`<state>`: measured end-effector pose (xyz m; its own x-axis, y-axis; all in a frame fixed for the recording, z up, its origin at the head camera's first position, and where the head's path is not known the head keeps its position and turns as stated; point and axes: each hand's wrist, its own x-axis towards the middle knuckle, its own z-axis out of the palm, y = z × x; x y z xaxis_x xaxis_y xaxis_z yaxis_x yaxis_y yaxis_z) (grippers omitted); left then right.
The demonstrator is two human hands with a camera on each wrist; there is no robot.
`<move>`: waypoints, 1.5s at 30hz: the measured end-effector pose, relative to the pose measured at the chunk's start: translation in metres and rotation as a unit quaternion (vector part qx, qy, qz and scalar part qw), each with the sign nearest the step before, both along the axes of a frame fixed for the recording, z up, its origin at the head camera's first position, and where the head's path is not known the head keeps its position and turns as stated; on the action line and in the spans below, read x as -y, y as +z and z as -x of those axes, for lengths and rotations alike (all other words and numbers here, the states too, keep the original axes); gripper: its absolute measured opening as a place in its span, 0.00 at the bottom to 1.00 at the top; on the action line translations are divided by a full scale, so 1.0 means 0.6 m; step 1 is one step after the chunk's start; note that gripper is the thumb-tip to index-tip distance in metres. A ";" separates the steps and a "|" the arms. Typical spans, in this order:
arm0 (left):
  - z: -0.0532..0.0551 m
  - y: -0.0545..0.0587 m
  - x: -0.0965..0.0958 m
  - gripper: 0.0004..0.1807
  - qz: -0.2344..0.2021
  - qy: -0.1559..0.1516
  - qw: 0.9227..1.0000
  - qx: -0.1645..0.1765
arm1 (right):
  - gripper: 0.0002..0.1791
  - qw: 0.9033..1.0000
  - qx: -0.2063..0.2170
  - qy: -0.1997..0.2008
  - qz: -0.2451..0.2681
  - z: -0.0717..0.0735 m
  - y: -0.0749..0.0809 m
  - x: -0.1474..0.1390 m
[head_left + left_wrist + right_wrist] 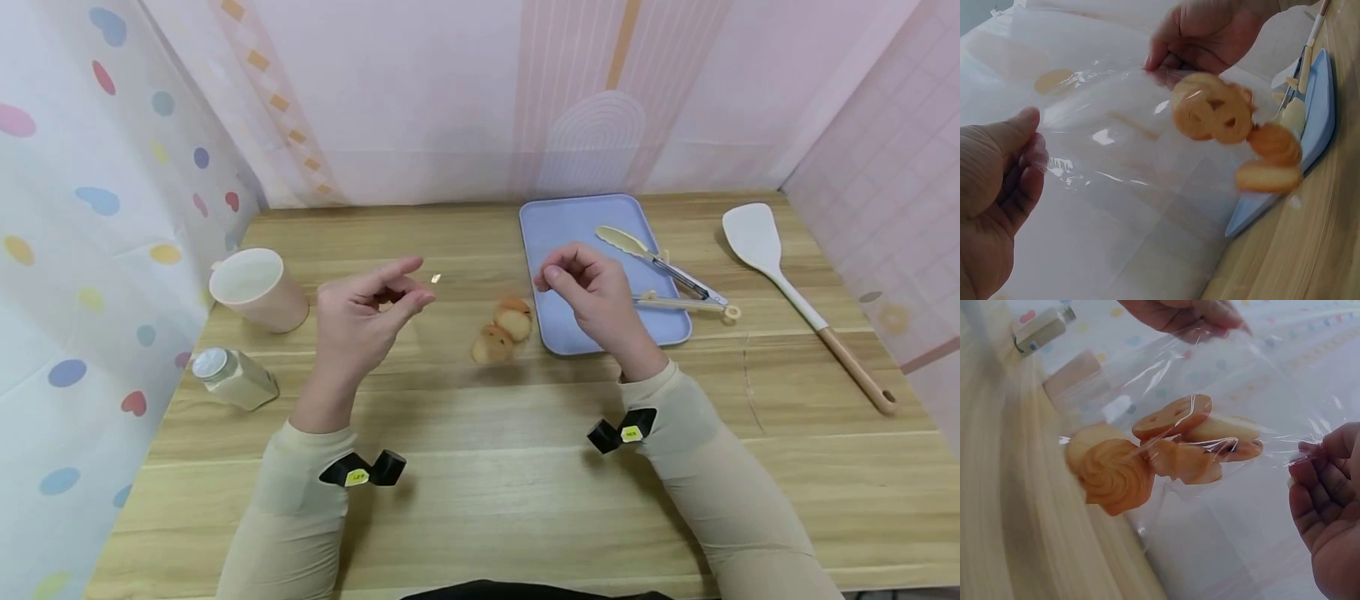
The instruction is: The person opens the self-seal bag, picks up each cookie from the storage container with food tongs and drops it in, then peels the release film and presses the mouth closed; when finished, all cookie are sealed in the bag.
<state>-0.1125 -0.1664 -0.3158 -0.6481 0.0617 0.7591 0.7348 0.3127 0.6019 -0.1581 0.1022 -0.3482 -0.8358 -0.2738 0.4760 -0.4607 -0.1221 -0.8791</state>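
Note:
A clear plastic bag (pixel 1116 144) is stretched between my two hands above the table. Several golden cookies (pixel 1116 475) sit low inside it, one swirled and another with cut-out holes. My left hand (pixel 356 317) pinches one upper edge between thumb and fingers. At the opposite edge, my right hand (pixel 596 292) pinches the film in the same way, above the left part of the blue tray. From the head view the film is almost invisible; the cookies show blurred between the hands. Whether the bag's bottom touches the table, I cannot tell.
A blue tray (pixel 558 229) at the back right bears metal tongs (pixel 682 275) with cream tips. Farther right lies a white spatula (pixel 753 237) with a wooden handle. On the left, a pale pink mug (pixel 281 304) stands behind a capped jar (pixel 243 382) of pale contents.

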 end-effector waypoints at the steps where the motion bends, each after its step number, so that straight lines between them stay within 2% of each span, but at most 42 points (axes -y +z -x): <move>1: -0.001 0.001 0.000 0.17 0.007 0.002 1.000 0.007 | 0.04 1.000 -0.013 -0.009 -0.004 -0.001 0.002 -0.001; 3: -0.003 0.003 -0.002 0.11 0.010 0.012 1.000 0.025 | 0.04 0.999 -0.042 -0.028 -0.015 -0.004 0.007 -0.001; 7: -0.008 0.005 -0.007 0.02 -0.012 0.035 0.998 0.058 | 0.04 0.995 -0.092 -0.043 -0.026 -0.008 0.014 -0.001; 11: -0.009 0.007 -0.012 0.01 -0.065 0.017 0.995 0.070 | 0.03 0.987 -0.147 -0.053 -0.029 -0.009 0.020 0.000; 15: -0.010 0.007 -0.014 0.01 -0.088 -0.003 0.993 0.075 | 0.05 0.982 -0.177 -0.067 -0.023 -0.009 0.026 0.001; 20: -0.010 0.007 -0.015 0.03 -0.094 -0.014 0.991 0.097 | 0.07 0.982 -0.170 -0.076 -0.016 -0.006 0.026 -0.001; 25: -0.006 0.004 -0.016 0.04 -0.112 -0.021 0.987 0.118 | 0.06 0.987 -0.151 -0.052 -0.006 0.000 0.019 -0.004; 28: -0.002 -0.001 -0.014 0.05 -0.103 -0.021 0.988 0.113 | 0.04 0.989 -0.140 -0.041 -0.008 0.004 0.014 -0.004; 32: 0.003 -0.009 -0.011 0.05 -0.092 -0.020 0.989 0.110 | 0.03 0.989 -0.135 -0.050 -0.030 0.008 0.008 -0.002; 37: 0.009 -0.018 -0.007 0.06 -0.093 -0.018 0.985 0.141 | 0.05 0.990 -0.122 -0.060 -0.041 0.011 0.002 -0.002; 41: 0.017 -0.026 0.000 0.07 -0.093 -0.030 0.983 0.155 | 0.07 0.992 -0.107 -0.059 -0.044 0.013 -0.002 -0.005; 45: 0.025 -0.035 0.011 0.08 -0.061 -0.042 0.983 0.167 | 0.06 0.994 -0.083 -0.053 -0.045 0.007 0.009 -0.004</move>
<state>-0.1275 -0.1732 -0.3368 -0.8593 0.0478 0.5093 0.5094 0.1703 0.8435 -0.1622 0.1046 -0.3429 -0.7740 -0.2361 0.5875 -0.6067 0.0112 -0.7949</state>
